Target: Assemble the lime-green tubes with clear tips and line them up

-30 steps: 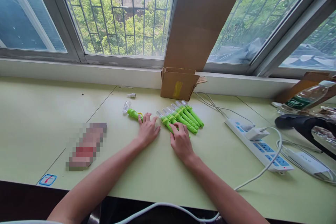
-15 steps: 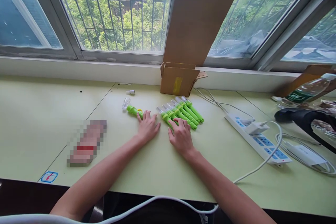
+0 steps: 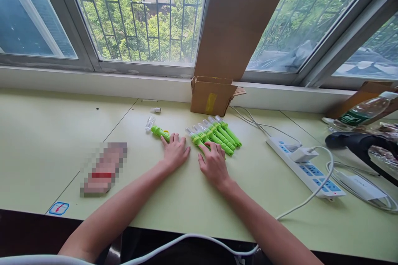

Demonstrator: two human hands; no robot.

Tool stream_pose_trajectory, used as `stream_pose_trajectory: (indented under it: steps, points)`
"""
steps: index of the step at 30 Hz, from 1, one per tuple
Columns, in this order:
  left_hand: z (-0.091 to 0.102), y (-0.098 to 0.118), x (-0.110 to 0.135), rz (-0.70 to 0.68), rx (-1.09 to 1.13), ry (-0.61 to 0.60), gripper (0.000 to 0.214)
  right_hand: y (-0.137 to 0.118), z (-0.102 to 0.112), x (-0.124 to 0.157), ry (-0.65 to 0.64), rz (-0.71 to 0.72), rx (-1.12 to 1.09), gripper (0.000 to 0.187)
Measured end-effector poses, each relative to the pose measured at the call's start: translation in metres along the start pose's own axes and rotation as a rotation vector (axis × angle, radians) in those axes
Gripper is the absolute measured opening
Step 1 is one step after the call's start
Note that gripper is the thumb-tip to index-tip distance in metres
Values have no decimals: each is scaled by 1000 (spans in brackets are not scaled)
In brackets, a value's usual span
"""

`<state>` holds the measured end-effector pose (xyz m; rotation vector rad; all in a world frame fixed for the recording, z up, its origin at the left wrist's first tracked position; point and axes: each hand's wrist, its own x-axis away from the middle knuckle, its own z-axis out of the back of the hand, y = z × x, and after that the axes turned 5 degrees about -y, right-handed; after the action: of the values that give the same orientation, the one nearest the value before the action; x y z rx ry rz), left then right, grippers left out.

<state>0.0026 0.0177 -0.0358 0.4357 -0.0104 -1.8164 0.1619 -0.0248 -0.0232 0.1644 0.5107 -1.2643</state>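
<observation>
A single ribbed green plastic tube (image 3: 159, 132) lies on the table, with a yellow bit near its lower end. My left hand (image 3: 175, 151) rests over that end, fingers spread and thumb held apart, so part of the tube is hidden. Just beyond the tube's upper end is a loose clear plastic cap (image 3: 150, 123). To the right, several like green tubes (image 3: 222, 138) with clear caps lie slanted side by side. My right hand (image 3: 214, 163) lies with loosely spread fingers on the lower end of the leftmost ones, touching without a visible grip.
A small white piece (image 3: 156, 110) lies behind the clear cap. At the back stands a cardboard box (image 3: 211, 97). A power strip (image 3: 304, 169) with cables is on the right, near a plastic bottle (image 3: 363, 109). A blurred-out object (image 3: 104, 169) lies left; a white cable (image 3: 186, 236) crosses in front.
The camera view has shifted very slightly. My hands and the green tubes keep practically the same places.
</observation>
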Motion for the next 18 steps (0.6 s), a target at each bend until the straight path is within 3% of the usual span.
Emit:
stream_pose_trajectory:
  steps: [10, 18]
  points:
    - [3, 2, 1, 34, -27, -46, 33, 1, 1, 0, 14, 11, -32, 30]
    - [0, 1, 0, 69, -4, 17, 36, -1, 2, 0, 21, 38, -67, 30]
